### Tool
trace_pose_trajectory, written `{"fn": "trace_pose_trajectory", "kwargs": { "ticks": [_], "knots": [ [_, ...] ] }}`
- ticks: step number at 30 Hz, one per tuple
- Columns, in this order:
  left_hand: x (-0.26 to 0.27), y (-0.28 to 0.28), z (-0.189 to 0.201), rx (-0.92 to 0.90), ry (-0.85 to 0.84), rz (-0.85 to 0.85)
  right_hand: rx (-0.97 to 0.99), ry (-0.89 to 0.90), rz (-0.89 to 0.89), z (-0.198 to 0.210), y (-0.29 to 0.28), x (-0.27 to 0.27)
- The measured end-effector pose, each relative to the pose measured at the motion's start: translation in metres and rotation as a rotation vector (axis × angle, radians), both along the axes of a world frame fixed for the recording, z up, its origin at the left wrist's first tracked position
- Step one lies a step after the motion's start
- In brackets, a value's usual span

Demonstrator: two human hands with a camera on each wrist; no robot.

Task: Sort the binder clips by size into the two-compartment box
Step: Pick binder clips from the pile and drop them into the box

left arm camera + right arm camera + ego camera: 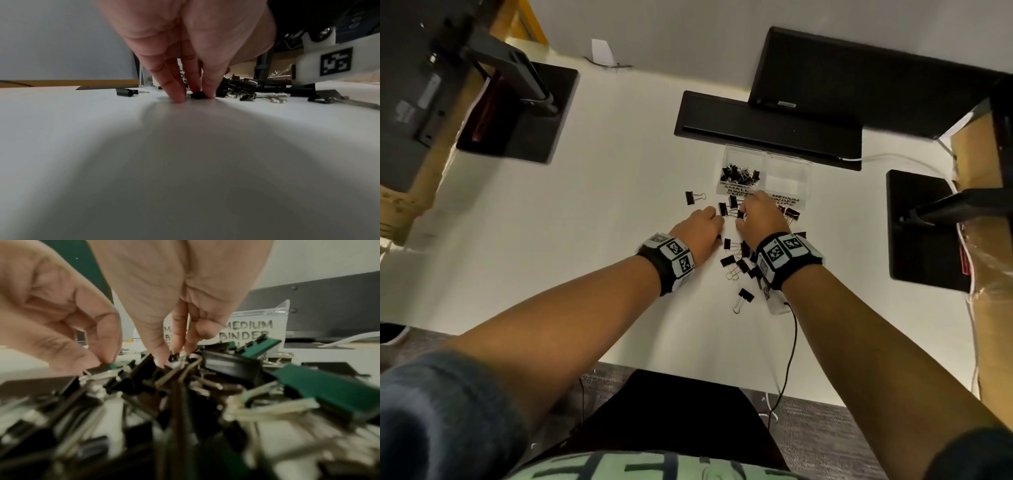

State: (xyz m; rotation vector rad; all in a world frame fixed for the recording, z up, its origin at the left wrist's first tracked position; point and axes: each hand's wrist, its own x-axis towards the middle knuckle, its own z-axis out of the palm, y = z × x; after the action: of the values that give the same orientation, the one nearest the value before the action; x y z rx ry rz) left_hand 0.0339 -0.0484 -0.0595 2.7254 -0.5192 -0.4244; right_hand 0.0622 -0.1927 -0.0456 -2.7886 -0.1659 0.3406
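A clear two-compartment box [804, 178] stands at the back of the white table. Its left part, labelled SMALL, holds several small black clips [739, 173]; the part labelled MEDIUM [249, 331] looks bare. In front of it lies a loose pile of black binder clips [738, 262] of both sizes. My left hand [717, 222] reaches down at the pile's left edge and pinches a small black clip [197, 95] against the table. My right hand [739, 216] curls into the pile, thumb and forefinger closing on a black clip [144, 365].
A single clip [690, 197] lies apart at the left. A black bar [767, 130] sits right behind the box. Black monitor bases stand at the left [524, 130] and right [921, 246]. A thin cable [792, 342] runs off the front edge.
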Motion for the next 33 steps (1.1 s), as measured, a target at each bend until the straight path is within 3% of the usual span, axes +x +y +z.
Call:
{"fn": "trace_pose_trajectory", "kwargs": {
  "ticks": [7,9,14,19,22,28,31,33],
  "knots": [
    [-0.003,0.000,0.001,0.088,-0.051,-0.094,-0.009,0.020,0.153,0.004,0.004,-0.006],
    [-0.007,0.000,0.001,0.011,-0.034,-0.008,0.030,0.047,0.121,0.004,0.003,-0.007],
    [-0.007,0.004,0.003,-0.302,0.155,0.393,0.150,0.111,-0.053,0.004,-0.006,-0.008],
    [-0.006,0.004,0.002,-0.394,0.199,0.552,0.461,0.158,-0.270,0.015,-0.021,-0.012],
    [-0.006,0.003,0.003,-0.374,0.201,0.529,0.686,0.251,-0.441,0.021,-0.037,-0.016],
    [-0.010,-0.005,0.005,-0.264,0.179,0.345,1.340,0.399,-0.795,0.026,-0.070,-0.041],
    [-0.011,-0.008,0.005,-0.223,0.176,0.268,1.419,0.382,-0.864,0.027,-0.079,-0.053],
    [-0.011,-0.008,0.005,-0.184,0.209,0.204,1.322,0.353,-0.870,0.027,-0.083,-0.058]
  ]
}}
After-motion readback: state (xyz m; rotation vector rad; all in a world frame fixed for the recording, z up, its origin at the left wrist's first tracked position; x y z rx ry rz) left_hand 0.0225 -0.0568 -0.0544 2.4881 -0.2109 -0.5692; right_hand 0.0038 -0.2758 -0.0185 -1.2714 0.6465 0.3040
